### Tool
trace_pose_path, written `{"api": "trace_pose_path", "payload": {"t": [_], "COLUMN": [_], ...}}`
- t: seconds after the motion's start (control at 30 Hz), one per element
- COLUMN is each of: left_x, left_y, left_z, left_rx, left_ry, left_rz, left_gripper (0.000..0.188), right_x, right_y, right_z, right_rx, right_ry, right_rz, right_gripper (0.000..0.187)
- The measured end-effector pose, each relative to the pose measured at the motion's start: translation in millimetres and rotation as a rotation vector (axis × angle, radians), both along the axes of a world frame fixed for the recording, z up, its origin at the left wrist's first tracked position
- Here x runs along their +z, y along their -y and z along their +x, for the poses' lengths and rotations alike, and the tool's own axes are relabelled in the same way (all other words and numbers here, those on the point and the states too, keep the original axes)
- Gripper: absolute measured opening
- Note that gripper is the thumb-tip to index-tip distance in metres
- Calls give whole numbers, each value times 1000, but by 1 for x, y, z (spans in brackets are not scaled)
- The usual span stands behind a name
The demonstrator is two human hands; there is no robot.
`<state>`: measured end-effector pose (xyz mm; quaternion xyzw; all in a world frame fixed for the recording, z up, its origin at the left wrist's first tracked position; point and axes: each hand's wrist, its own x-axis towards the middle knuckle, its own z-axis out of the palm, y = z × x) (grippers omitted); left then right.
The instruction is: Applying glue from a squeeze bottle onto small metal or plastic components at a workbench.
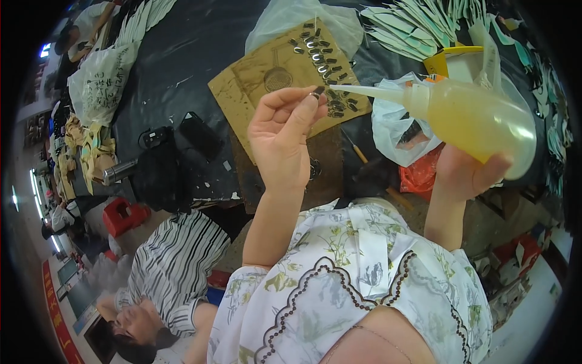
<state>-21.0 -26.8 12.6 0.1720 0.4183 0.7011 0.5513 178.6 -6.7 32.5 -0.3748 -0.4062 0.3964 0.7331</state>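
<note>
My left hand [280, 130] is raised above the table, thumb and fingers pinching a small dark piece with a shiny edge [318, 91]. In my right hand [458, 173] is a squeeze bottle [479, 118] of yellowish liquid, tipped on its side. Its long white nozzle [367, 91] points left, and the tip is close to the small piece; I cannot tell whether they touch. Beneath lies a brown cardboard sheet [242, 82] bearing several similar small dark pieces [328, 60] in rows and a loose cluster. A round, mesh-like mark shows on the cardboard.
White plastic bags [388, 118] and a yellow box [454, 60] are right of the cardboard, near fanned stacks of pale cut pieces [403, 30]. A wooden-handled tool [360, 154] lies closer to me. Leftward are a black case [200, 134], a metal flask [120, 172] and a seated person in stripes [176, 261].
</note>
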Motion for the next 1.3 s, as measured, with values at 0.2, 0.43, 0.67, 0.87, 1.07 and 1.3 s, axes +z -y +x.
{"api": "trace_pose_path", "payload": {"t": [0.2,0.43,0.67,0.87,1.07,1.3], "left_x": [3,7,7,5,8,7], "left_y": [-1,-3,-5,-4,-4,-12], "left_z": [4,8,5,-6,-21,-27], "left_rx": [58,66,5,-86,-233,-50], "left_ry": [-31,-33,-46,-67,-258,-1252], "left_rz": [-31,-18,-28,-23,41,673], "left_gripper": [12,11,11,12,13,16], "right_x": [7,12,6,4,-1,-2], "right_y": [9,7,2,-6,-23,-29], "right_z": [-13,-8,-6,5,29,27], "right_rx": [-4,80,86,1,20,127], "right_ry": [220,328,285,389,-50,-288], "right_rz": [37,31,58,2,-100,-66], "right_gripper": [85,85,85,81,72,51]}}
